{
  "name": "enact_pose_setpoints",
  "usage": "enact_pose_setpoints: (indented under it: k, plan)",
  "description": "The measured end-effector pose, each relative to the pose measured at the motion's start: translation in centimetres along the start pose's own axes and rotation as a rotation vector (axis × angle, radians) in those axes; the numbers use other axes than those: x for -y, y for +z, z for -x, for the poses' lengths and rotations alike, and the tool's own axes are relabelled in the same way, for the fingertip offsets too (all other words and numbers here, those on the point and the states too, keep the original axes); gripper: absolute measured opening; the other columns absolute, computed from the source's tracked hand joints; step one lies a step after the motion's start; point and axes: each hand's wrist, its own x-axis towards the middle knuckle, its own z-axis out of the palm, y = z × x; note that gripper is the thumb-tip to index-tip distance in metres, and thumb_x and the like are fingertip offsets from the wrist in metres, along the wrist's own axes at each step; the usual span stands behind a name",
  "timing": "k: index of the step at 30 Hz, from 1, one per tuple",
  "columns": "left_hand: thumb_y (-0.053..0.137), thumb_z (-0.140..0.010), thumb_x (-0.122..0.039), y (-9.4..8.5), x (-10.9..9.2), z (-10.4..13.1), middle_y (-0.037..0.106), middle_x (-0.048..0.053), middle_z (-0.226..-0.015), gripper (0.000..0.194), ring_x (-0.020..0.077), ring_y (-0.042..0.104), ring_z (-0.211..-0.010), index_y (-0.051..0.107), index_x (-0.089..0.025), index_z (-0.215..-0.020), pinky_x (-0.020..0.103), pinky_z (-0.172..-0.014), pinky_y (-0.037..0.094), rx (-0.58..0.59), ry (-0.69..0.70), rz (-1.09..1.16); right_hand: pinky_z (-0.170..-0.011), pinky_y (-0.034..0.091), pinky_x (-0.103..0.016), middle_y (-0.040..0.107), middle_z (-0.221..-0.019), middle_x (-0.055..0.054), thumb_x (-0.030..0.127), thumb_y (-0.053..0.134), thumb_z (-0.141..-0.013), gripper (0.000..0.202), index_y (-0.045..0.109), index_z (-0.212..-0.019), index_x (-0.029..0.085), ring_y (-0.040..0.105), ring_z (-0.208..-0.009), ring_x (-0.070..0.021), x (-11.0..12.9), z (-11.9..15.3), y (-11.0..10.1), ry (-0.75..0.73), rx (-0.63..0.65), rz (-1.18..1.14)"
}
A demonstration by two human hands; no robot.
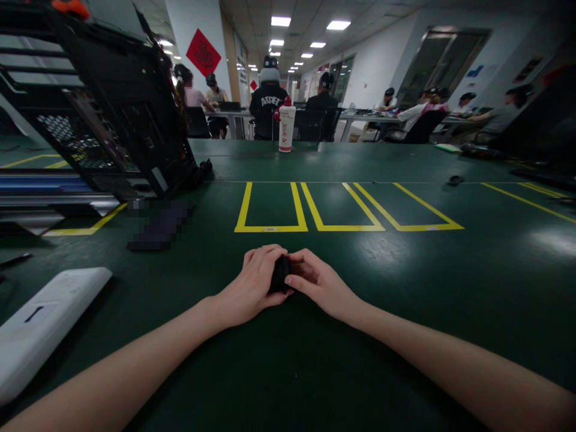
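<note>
Between my two hands, low over the green table (292, 372), is a small black object (281, 274); its kind cannot be made out because fingers cover much of it. My left hand (254, 282) wraps around its left side, thumb below and fingers over the top. On the other side, my right hand (321, 283) pinches its right edge with thumb and fingertips. Just beyond both hands, rectangles of yellow tape (270, 228) mark the tabletop.
At the left stand an open black computer case (135, 132) and a white flat device (49, 324). A dark blurred item (159, 227) lies beside them. A white cup (287, 129) stands at the far edge. A small black ring-like object (455, 180) lies right. Several people sit beyond.
</note>
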Motion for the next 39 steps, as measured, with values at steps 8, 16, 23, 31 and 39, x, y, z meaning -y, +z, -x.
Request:
enact_pose_setpoints:
  k: [8, 16, 23, 31, 39]
  plan:
    - [0.059, -0.078, -0.024, 0.5, 0.5, 0.1, 0.041, 0.013, -0.122, 0.058, 0.0274, 0.037, -0.117, 0.024, -0.018, -0.124, 0.046, -0.097, 0.03, -0.035, 0.022, 0.009, -0.078, 0.051, -0.034, 0.05, -0.102, -0.002, 0.021, 0.054, -0.08, 0.018, 0.05, -0.097, 0.024, 0.055, -0.093, -0.0159, -0.1, 0.1, 0.2, -0.096, -0.028, 0.023]
    - [0.057, -0.079, -0.024, 0.0, 0.2, 0.0, 0.041, 0.012, -0.122, 0.057, 0.028, 0.039, -0.115, 0.023, -0.021, -0.124, 0.048, -0.095, 0.031, -0.001, 0.008, 0.03, -0.085, 0.048, -0.038, 0.05, -0.108, -0.003, 0.02, 0.054, -0.08, 0.026, 0.046, -0.105, 0.024, 0.052, -0.102, -0.018, 0.2, 0.0, 0.3, -0.013, -0.028, 0.043]
    - [0.06, -0.076, -0.023, 0.8, 0.6, 0.1, 0.041, 0.013, -0.121, 0.061, 0.0279, 0.038, -0.116, 0.024, -0.019, -0.124, 0.047, -0.095, 0.03, -0.064, 0.032, 0.007, -0.074, 0.051, -0.032, 0.053, -0.093, 0.0, 0.022, 0.055, -0.08, 0.016, 0.048, -0.095, 0.023, 0.056, -0.089, -0.0145, -0.2, -0.2, 0.2, -0.07, -0.023, -0.064]
    - [0.06, -0.077, -0.023, 0.3, 0.4, 0.1, 0.042, 0.011, -0.122, 0.059, 0.0273, 0.039, -0.115, 0.024, -0.021, -0.124, 0.047, -0.095, 0.031, -0.033, 0.011, 0.043, -0.087, 0.046, -0.038, 0.051, -0.109, -0.004, 0.022, 0.054, -0.081, 0.026, 0.046, -0.106, 0.022, 0.051, -0.105, -0.018, 0.0, -0.1, 0.1, 0.001, -0.004, -0.023]
    - [0.058, -0.078, -0.024, -0.2, 0.0, 0.0, 0.042, 0.012, -0.123, 0.057, 0.0284, 0.04, -0.116, 0.024, -0.021, -0.124, 0.05, -0.095, 0.032, -0.007, 0.005, 0.03, -0.075, 0.051, -0.032, 0.053, -0.094, 0.0, 0.024, 0.055, -0.081, 0.016, 0.048, -0.095, 0.023, 0.057, -0.089, -0.0144, -0.2, -0.3, 0.1, -0.019, -0.008, -0.108]
